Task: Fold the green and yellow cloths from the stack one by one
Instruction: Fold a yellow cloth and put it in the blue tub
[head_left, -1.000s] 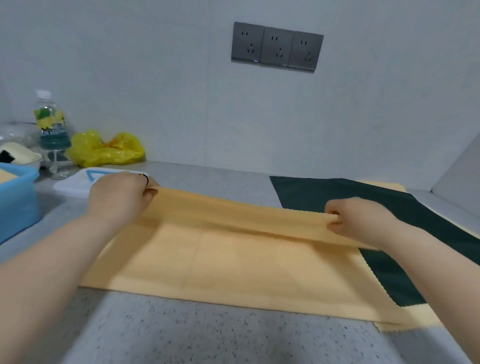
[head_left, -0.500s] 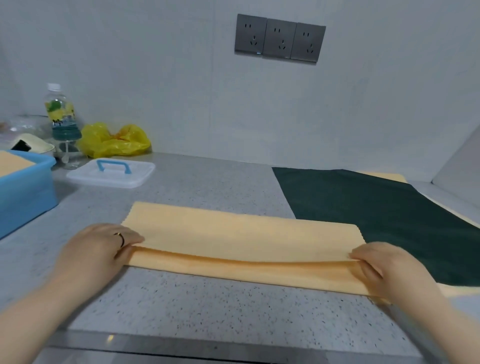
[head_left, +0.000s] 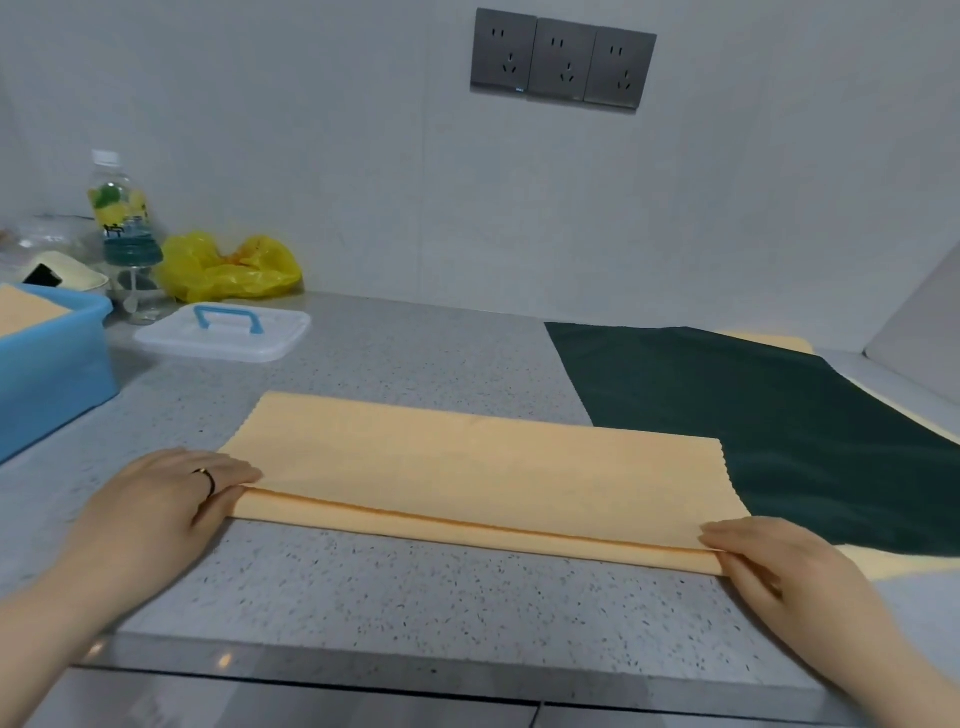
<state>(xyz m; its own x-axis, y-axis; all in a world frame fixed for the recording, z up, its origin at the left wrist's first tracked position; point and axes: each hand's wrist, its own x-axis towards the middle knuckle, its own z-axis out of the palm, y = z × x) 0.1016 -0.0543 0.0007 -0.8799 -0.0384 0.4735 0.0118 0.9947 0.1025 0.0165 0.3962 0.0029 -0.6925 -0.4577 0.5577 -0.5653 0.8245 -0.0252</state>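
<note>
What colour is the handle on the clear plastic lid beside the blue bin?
Light blue; the handle on the lid shows best in the head view.

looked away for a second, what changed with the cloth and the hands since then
Both hands carried the lifted far edge of the yellow cloth toward the person and laid it on the near edge, folding it in half. The left hand and right hand now pinch the near corners. The green cloth, blue bin and lid stayed put.
</note>
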